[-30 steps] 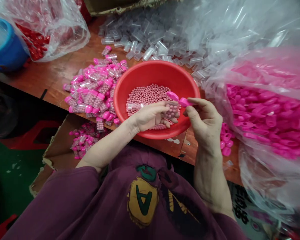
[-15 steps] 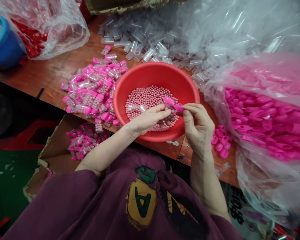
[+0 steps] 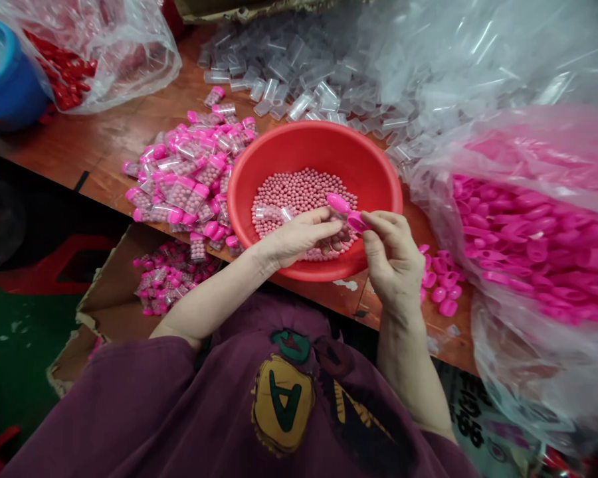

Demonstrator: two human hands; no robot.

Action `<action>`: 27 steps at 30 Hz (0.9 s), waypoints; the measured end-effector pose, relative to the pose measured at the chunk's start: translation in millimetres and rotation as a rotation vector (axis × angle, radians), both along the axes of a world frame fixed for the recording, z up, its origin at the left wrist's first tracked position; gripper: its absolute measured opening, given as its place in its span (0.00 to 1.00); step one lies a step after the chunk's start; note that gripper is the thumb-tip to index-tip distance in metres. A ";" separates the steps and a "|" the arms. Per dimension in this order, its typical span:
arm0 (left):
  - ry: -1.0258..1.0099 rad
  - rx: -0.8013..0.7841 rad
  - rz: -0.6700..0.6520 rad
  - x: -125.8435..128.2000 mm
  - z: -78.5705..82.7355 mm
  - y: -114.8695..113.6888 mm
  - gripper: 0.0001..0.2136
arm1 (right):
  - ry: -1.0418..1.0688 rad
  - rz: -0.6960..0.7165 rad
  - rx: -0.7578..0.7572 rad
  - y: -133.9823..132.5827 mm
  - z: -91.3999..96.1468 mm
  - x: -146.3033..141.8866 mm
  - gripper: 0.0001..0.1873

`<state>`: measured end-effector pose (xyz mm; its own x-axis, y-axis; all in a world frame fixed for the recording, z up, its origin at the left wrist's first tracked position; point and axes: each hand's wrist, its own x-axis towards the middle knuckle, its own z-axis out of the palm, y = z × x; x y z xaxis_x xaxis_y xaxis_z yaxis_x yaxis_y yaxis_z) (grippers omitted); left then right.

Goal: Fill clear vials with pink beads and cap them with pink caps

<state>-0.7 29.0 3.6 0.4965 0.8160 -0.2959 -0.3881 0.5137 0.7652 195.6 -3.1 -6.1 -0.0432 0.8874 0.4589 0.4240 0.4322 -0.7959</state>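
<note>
Centrally, a red basin (image 3: 323, 146) stands on the wooden table (image 3: 102, 136); clock directions are taken from its centre, with twelve o'clock at the far side. Pink beads (image 3: 303, 180) cover the basin floor, and two clear tubes (image 3: 266, 212) lie on them toward nine o'clock. Right hand (image 3: 396, 259): thumb and fingers pinch a pink cap (image 3: 357, 222), positioned above the beads toward four o'clock, with its lid (image 3: 337, 202) swung open. Left hand (image 3: 303, 234): fingers are curled around a transparent piece just beside the cap; it is mostly hidden, and contact with the cap cannot be determined. Filled, capped tubes (image 3: 189, 176) are heaped at nine o'clock; more lie in a cardboard box (image 3: 114, 299) at eight o'clock, below table level. Empty tubes (image 3: 301, 103) spread from twelve to one o'clock. A plastic bag (image 3: 518, 143) of pink caps occupies three o'clock; loose caps (image 3: 447, 307) lie at four o'clock.
</note>
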 end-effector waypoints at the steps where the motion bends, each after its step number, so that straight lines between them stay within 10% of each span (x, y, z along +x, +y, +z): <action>1: 0.001 -0.001 0.010 -0.1 0.6 -0.3 0.04 | 0.020 0.004 -0.016 -1.9 0.3 -0.2 0.13; 27: 0.025 0.051 0.075 3.8 -1.4 -5.0 0.10 | -0.084 0.025 0.097 9.9 5.9 -1.2 0.11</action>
<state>3.1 24.0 2.2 0.4264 0.8649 -0.2650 -0.4045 0.4444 0.7993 194.4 6.8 -0.2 -0.1067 0.8369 0.5368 0.4755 0.5171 -0.7117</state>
